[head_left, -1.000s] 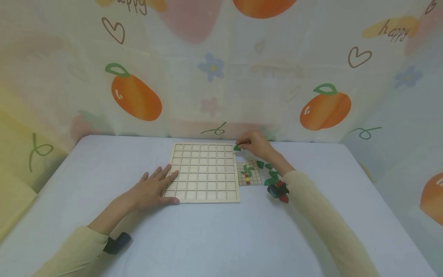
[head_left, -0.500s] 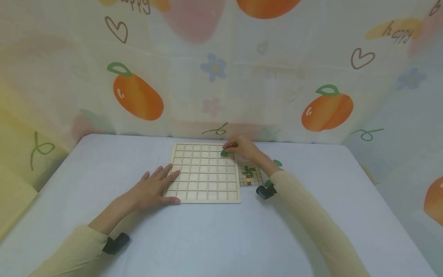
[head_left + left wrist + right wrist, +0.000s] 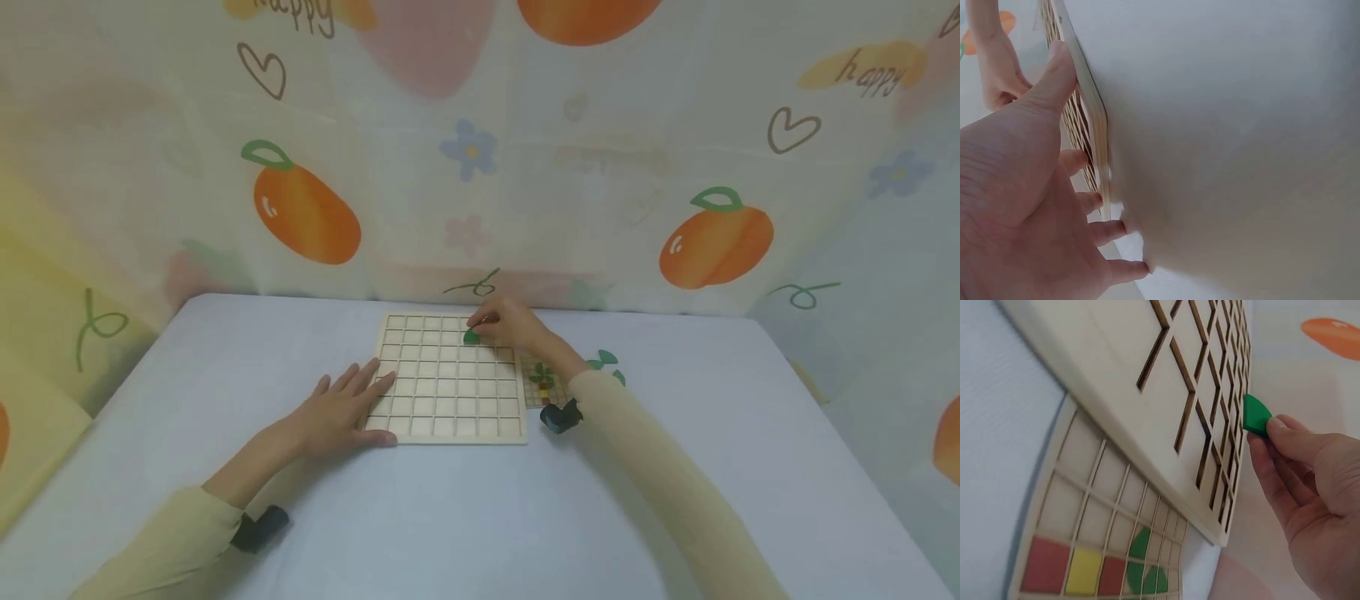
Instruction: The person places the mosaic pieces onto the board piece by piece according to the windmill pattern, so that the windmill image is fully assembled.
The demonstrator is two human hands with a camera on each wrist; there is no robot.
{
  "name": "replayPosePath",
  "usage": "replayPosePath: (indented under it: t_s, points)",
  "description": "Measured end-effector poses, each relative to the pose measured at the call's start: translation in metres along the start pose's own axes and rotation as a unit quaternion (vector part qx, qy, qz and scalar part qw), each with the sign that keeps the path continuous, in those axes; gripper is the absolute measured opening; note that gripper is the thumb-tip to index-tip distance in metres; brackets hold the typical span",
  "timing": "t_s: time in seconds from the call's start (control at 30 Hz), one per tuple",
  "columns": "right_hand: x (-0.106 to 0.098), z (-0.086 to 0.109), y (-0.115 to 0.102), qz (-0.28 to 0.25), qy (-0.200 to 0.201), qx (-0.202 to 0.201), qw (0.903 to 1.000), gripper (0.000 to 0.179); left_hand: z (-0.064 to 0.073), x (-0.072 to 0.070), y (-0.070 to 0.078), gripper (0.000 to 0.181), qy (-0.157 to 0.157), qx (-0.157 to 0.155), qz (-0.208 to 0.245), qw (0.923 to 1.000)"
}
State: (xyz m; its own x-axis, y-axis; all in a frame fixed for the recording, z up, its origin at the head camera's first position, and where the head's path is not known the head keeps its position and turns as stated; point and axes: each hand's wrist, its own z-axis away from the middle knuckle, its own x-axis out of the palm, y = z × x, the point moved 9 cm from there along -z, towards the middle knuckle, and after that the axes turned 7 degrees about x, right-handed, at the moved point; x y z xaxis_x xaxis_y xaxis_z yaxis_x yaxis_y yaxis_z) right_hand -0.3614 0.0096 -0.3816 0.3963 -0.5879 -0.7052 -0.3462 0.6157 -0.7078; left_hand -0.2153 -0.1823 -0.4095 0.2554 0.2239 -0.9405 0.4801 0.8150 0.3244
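Note:
A pale wooden grid board (image 3: 446, 408) with square cells lies on the white table. My left hand (image 3: 337, 412) rests spread at its left edge, thumb at the near corner; in the left wrist view the thumb and two fingers lie on the board's edge, the others on the cloth. Between thumb and fingers, my right hand (image 3: 513, 325) pinches a green quarter-round piece (image 3: 1255, 416) over the board's upper right cells. A small pattern card (image 3: 1107, 465), printed with green leaf shapes and red and yellow squares, lies against the board's right side, partly hidden by the right wrist.
Several loose green pieces (image 3: 608, 357) lie right of the card, some hidden behind the right sleeve (image 3: 637, 450). A white cloth covers the table (image 3: 435, 525). Behind it hangs a curtain (image 3: 390, 192) printed with oranges and flowers.
My right hand has carried the green piece leftward, from beyond the board's upper right corner to over its cells. My left hand has stayed on the board's left edge.

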Motion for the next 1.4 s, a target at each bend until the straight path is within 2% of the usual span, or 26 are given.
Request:
replayPosePath:
  t_s: [0.2, 0.47, 0.7, 0.93, 1.13, 1.4]
  points:
    - [0.001, -0.004, -0.004, 0.000, 0.009, -0.013, 0.9999, 0.014, -0.001, -0.001, 0.001, 0.094, -0.007, 0.002, 0.003, 1.0000]
    - [0.002, -0.010, 0.002, -0.003, 0.022, -0.008, 0.9997, 0.013, -0.002, -0.001, 0.004, 0.093, -0.012, 0.003, 0.014, 0.9998]
    - [0.010, -0.015, -0.003, -0.011, 0.007, 0.001, 0.9999, 0.014, -0.003, 0.000, 0.004, 0.093, -0.019, -0.003, 0.012, 0.9998]
    - [0.018, -0.019, -0.010, 0.008, 0.010, 0.007, 0.9999, 0.013, -0.003, 0.002, 0.002, 0.096, -0.024, -0.009, 0.016, 0.9995]
    - [0.023, -0.020, -0.008, -0.008, 0.003, 0.023, 0.9997, 0.013, -0.002, 0.002, 0.001, 0.096, -0.021, -0.004, 0.020, 0.9996]
    - [0.025, -0.022, -0.012, 0.023, 0.013, 0.013, 0.9996, 0.013, -0.002, 0.003, 0.001, 0.097, -0.019, -0.003, 0.022, 0.9996]
